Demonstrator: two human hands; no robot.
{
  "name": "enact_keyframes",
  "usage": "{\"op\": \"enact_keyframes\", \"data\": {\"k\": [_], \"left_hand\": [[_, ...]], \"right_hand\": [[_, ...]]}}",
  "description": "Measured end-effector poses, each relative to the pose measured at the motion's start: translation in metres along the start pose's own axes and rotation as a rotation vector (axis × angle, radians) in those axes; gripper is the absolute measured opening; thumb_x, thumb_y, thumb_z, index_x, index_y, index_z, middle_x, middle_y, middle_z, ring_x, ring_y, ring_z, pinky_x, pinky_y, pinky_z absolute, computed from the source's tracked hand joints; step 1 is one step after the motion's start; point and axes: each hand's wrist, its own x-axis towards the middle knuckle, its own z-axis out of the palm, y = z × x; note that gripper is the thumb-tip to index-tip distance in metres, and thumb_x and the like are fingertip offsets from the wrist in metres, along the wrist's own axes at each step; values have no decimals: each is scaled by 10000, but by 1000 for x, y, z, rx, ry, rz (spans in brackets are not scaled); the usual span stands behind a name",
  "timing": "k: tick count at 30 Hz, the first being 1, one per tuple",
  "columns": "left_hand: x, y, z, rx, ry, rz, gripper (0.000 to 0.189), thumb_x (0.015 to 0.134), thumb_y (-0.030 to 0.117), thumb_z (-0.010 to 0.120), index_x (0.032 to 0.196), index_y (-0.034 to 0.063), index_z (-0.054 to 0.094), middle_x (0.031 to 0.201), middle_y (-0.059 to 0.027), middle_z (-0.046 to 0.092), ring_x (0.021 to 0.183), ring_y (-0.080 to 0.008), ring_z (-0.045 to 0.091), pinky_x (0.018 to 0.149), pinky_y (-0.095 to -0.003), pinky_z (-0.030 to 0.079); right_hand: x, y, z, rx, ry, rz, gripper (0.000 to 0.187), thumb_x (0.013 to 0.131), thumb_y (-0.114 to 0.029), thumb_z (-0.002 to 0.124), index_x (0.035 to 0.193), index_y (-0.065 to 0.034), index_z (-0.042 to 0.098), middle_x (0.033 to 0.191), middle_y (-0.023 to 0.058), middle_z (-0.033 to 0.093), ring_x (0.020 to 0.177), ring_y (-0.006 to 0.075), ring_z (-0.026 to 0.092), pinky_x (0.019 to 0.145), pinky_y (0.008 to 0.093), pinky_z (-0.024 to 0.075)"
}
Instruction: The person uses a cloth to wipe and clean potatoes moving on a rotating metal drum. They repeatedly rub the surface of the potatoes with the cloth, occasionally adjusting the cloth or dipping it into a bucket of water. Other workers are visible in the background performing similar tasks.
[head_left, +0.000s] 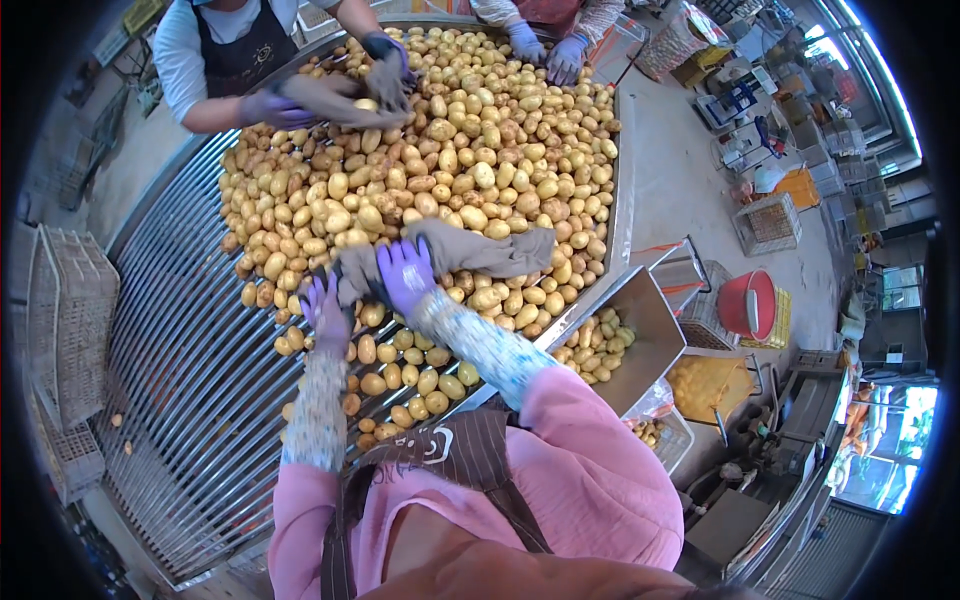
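A broad heap of potatoes (465, 172) lies on a sorting table of parallel metal bars (202, 322). My right hand (406, 274), in a purple glove, presses on a grey-brown cloth (495, 253) that stretches rightwards over the potatoes. Lower left, my left hand (326, 307), gloved alike, touches the cloth's left end; its fingertips are spread. Whether either hand grips the cloth or only rests on it is hard to tell. Loose potatoes (409, 379) sit on the bars between my forearms.
Across the table, a co-worker's gloved hands (277, 111) handle another grey cloth (337, 97); a second co-worker's gloved hands (566, 60) touch the heap. A metal chute (645, 337) with potatoes adjoins the right edge. Stacked crates (75, 322) stand left, a red bucket (748, 304) right.
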Motion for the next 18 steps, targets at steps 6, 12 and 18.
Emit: {"op": "enact_keyframes", "data": {"k": [6,12,18], "left_hand": [[-126,-62,35,-452,58,319,525,800,58,563,1322,98,522,1433,-174,415,1367,-352,317,1137,-494,176],[-173,-76,55,-231,192,239,560,758,114,661,1302,81,530,1396,-197,439,1323,-435,341,1089,-510,285],[-157,-58,55,-267,196,179,582,729,95,606,1306,90,524,1410,-205,412,1327,-450,332,1105,-519,255]], "right_hand": [[-83,9,-52,291,-221,-165,408,802,-309,677,1104,-53,580,897,123,600,885,308,589,847,482,460],[15,100,-78,-289,-84,238,248,789,-185,556,1030,-130,584,965,143,641,807,333,643,659,465,477],[30,144,-40,-158,-428,401,380,801,-331,587,1121,-128,571,1064,169,648,976,360,641,819,484,490]]}}
